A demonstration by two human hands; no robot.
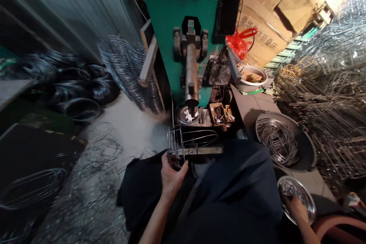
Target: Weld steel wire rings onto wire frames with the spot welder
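My left hand (171,177) grips the near end of a wire basket frame (188,141) that lies over my lap, in front of the green machine (185,19). The frame's rounded end points right, just below the machine's steel arm (191,72) and its round die (188,115). My right hand (297,207) reaches into a small shiny metal bowl (310,202) of small metal pieces at my right side; its fingertips are down among the pieces and I cannot tell whether they pinch any.
A large dark pan (307,148) of curved wire pieces sits to the right. Stacks of finished wire frames (328,95) fill the right side. Wire coils (128,68) and black rings (80,84) stand left. A small fan (220,72), a tool tray (220,113) and cardboard boxes (271,19) surround the machine.
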